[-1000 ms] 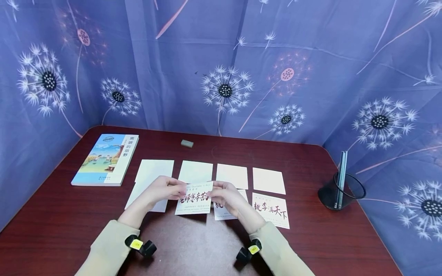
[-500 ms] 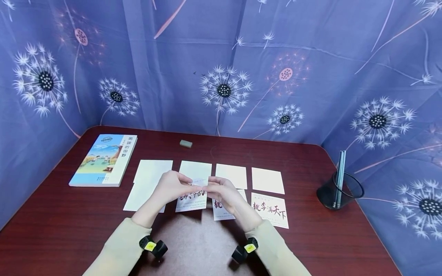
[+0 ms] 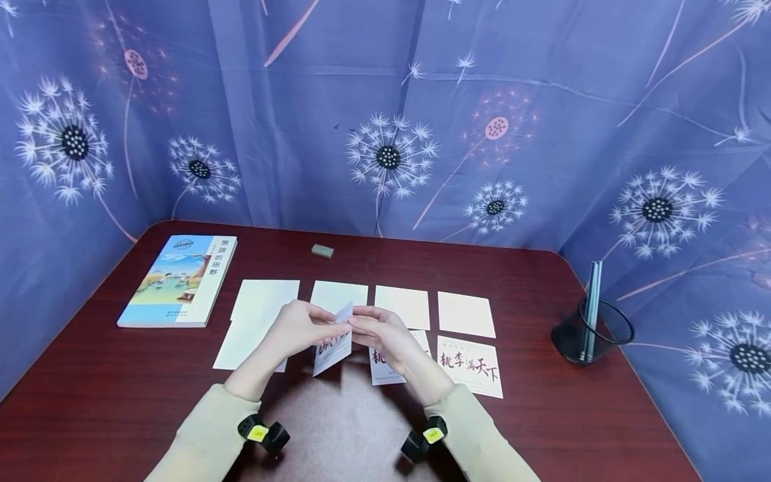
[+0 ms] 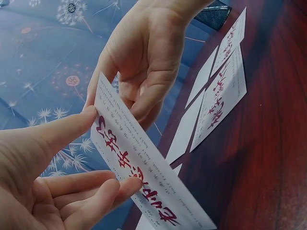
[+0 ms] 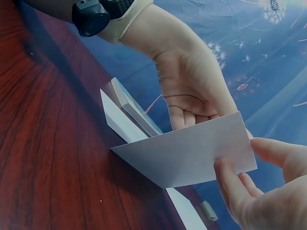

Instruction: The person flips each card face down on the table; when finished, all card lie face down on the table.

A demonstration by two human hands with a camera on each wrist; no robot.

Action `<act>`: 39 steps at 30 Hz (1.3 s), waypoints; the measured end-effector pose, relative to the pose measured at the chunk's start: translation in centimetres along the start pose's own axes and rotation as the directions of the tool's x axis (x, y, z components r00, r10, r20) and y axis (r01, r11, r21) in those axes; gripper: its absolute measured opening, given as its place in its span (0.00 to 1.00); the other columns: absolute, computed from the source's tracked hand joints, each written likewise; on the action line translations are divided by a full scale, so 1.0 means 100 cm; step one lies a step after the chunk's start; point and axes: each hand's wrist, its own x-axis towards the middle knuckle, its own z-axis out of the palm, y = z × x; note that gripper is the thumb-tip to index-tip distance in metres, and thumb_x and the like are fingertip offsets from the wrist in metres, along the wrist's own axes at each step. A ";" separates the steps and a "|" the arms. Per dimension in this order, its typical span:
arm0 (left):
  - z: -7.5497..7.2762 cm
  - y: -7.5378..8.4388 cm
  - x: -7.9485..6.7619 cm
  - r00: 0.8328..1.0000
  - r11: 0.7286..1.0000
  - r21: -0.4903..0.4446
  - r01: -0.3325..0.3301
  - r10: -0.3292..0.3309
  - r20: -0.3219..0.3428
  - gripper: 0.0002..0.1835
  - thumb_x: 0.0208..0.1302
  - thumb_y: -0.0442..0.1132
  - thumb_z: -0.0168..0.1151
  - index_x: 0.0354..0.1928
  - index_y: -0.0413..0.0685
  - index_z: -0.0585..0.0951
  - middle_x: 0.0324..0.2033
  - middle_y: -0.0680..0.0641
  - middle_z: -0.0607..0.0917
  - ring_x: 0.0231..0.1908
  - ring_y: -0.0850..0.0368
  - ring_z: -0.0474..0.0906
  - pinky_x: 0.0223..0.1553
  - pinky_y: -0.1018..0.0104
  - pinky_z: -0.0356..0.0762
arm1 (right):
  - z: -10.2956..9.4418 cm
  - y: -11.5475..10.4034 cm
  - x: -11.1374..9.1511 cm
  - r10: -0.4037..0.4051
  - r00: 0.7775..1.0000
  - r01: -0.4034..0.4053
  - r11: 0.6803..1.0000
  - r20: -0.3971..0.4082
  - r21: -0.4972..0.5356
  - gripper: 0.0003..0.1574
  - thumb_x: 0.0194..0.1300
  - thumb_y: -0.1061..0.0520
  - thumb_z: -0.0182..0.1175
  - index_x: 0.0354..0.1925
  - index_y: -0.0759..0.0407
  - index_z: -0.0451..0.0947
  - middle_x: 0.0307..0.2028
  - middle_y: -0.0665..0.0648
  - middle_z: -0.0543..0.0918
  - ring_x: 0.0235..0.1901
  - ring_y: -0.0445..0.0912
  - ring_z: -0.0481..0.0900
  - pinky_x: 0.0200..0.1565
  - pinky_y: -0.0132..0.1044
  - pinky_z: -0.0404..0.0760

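A white card with dark red calligraphy (image 3: 332, 349) is held above the table, stood nearly on edge, its printed face toward my left hand (image 3: 283, 338). In the left wrist view, my left thumb is at the card's (image 4: 139, 158) upper edge and a fingertip touches its lettering. My right hand (image 3: 391, 341) is at the same end; in the right wrist view its thumb meets the edge and its fingers touch the blank back (image 5: 187, 158). Two similar calligraphy cards lie to the right, one partly under my right hand (image 3: 385, 368), the other (image 3: 470, 367) fully visible.
Blank white cards lie in a back row, such as the rightmost one (image 3: 466, 314), with another (image 3: 243, 345) at front left. A book (image 3: 181, 281) lies far left, an eraser-like block (image 3: 322, 251) behind, and a black mesh pen holder (image 3: 569, 341) at right.
The card, earlier facing the head camera between my two hands, has swung edgewise. My left hand moved right and both hands drew together at its upper end.
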 end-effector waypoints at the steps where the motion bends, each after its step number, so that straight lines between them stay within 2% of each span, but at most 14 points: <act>1: 0.000 0.000 0.000 1.000 1.000 -0.007 0.003 -0.003 0.004 0.28 0.53 0.50 0.74 0.46 0.32 0.85 0.31 0.41 0.89 0.27 0.59 0.86 0.31 0.66 0.85 | 0.001 -0.001 0.000 0.000 1.000 0.000 1.000 0.001 0.000 0.29 0.68 0.64 0.52 0.63 0.79 0.62 0.39 0.48 0.82 0.40 0.36 0.82 0.59 0.42 0.79; 10: -0.005 0.003 -0.002 0.999 0.999 -0.038 0.027 -0.025 0.038 0.29 0.59 0.54 0.68 0.48 0.31 0.84 0.35 0.39 0.89 0.29 0.55 0.88 0.33 0.65 0.86 | 0.006 -0.003 -0.002 0.004 0.999 -0.005 1.000 0.036 0.016 0.28 0.72 0.62 0.49 0.63 0.80 0.62 0.39 0.47 0.81 0.38 0.35 0.82 0.52 0.33 0.82; 17: -0.008 0.006 -0.004 0.999 0.997 -0.066 0.026 -0.023 0.046 0.29 0.59 0.53 0.68 0.47 0.31 0.84 0.35 0.40 0.89 0.30 0.55 0.88 0.35 0.64 0.86 | 0.008 0.000 -0.002 -0.032 0.996 0.028 0.999 0.081 0.040 0.27 0.70 0.64 0.49 0.62 0.81 0.62 0.38 0.45 0.83 0.38 0.35 0.83 0.54 0.35 0.81; 22: -0.012 0.010 -0.007 0.999 0.993 -0.114 0.030 -0.025 0.042 0.26 0.60 0.50 0.68 0.46 0.30 0.84 0.34 0.39 0.89 0.31 0.55 0.88 0.36 0.62 0.86 | 0.009 0.000 -0.002 -0.032 0.995 0.027 0.998 0.100 0.055 0.28 0.70 0.65 0.50 0.63 0.80 0.61 0.38 0.45 0.84 0.39 0.36 0.84 0.52 0.33 0.82; 24: -0.013 0.011 -0.008 0.999 0.992 -0.127 0.029 -0.024 0.040 0.24 0.60 0.48 0.68 0.47 0.30 0.84 0.35 0.39 0.89 0.31 0.54 0.88 0.36 0.62 0.87 | 0.009 0.001 -0.002 -0.025 0.994 0.019 0.998 0.106 0.056 0.28 0.70 0.65 0.50 0.63 0.80 0.61 0.41 0.48 0.84 0.40 0.36 0.85 0.52 0.32 0.82; 27: -0.016 0.012 -0.009 0.999 0.992 -0.122 0.036 -0.032 0.032 0.23 0.61 0.45 0.67 0.48 0.31 0.83 0.37 0.38 0.89 0.32 0.55 0.88 0.37 0.62 0.87 | 0.008 0.002 -0.003 -0.015 0.994 0.009 0.998 0.108 0.055 0.28 0.70 0.66 0.50 0.64 0.80 0.61 0.49 0.59 0.84 0.41 0.36 0.85 0.52 0.32 0.82; 31: -0.020 0.013 -0.009 0.999 0.995 -0.086 0.049 -0.050 -0.005 0.21 0.61 0.41 0.66 0.50 0.31 0.83 0.41 0.36 0.88 0.32 0.56 0.87 0.37 0.63 0.86 | 0.007 0.004 -0.001 -0.002 0.995 -0.002 0.999 0.103 0.043 0.28 0.70 0.66 0.49 0.64 0.79 0.60 0.60 0.73 0.76 0.41 0.36 0.85 0.53 0.32 0.81; 39: -0.026 0.003 -0.005 0.995 0.994 -0.065 0.088 -0.090 -0.035 0.20 0.57 0.35 0.64 0.50 0.28 0.81 0.42 0.34 0.87 0.34 0.56 0.87 0.37 0.62 0.87 | 0.002 0.009 0.001 0.011 0.996 -0.012 1.000 0.091 0.012 0.29 0.70 0.66 0.50 0.64 0.80 0.60 0.61 0.74 0.74 0.43 0.37 0.84 0.57 0.34 0.79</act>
